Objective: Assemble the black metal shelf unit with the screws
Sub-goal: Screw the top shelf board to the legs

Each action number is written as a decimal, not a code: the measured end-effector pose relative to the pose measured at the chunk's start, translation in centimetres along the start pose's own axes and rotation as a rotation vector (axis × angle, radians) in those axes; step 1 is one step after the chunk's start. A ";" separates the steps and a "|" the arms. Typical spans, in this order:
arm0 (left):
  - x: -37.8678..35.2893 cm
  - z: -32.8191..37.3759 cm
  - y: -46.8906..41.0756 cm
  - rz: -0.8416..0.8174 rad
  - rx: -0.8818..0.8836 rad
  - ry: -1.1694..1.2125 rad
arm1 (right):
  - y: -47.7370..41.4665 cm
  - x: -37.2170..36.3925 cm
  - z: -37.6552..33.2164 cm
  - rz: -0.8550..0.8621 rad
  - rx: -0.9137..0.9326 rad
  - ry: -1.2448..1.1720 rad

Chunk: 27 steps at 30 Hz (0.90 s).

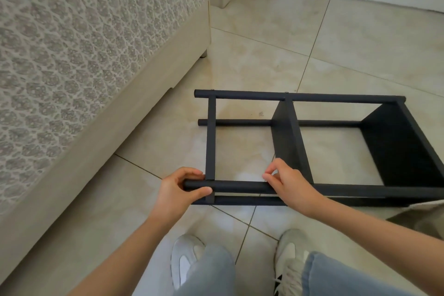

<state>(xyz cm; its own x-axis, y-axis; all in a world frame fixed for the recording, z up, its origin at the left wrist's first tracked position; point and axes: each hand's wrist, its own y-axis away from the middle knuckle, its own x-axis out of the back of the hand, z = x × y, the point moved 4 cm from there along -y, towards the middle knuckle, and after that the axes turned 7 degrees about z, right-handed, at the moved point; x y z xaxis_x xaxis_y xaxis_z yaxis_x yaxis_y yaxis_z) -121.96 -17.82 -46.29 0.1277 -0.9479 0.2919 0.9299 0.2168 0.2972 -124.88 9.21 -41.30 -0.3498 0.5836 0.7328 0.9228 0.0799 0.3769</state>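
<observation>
Left hand [179,187] grips one end of a round black metal post [237,186]; right hand [286,181] rests on it, fingertips pinched, contents unclear. Keep it steady so any screw seats squarely. Black metal shelf unit [290,132] lies sideways on beige tiles [264,55].

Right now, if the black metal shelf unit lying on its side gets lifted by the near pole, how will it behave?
Probably stiff: the black metal shelf unit has poles and panels already joined. Likely heavier at the right, where the solid panels sit. Unlikely to roll; it rests on two poles.
</observation>
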 end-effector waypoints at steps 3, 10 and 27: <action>0.2 0.0 -0.5 -0.058 -0.010 -0.077 | -0.5 -0.5 0.4 -0.026 -0.017 0.031; 0.2 1.6 -1.4 -0.223 -0.059 -0.234 | -3.7 -1.4 0.2 -0.125 -0.050 0.090; 0.2 2.4 -1.1 -0.310 -0.236 -0.370 | -7.8 -4.0 -6.1 -0.032 0.246 -0.342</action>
<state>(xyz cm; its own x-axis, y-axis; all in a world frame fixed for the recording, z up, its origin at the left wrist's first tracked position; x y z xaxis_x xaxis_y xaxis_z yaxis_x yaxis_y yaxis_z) -123.76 -17.68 -44.32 -0.2553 -0.8044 0.5364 0.9625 -0.1586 0.2203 -131.62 1.27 -43.71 -0.3435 0.8091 0.4769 0.9379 0.2689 0.2192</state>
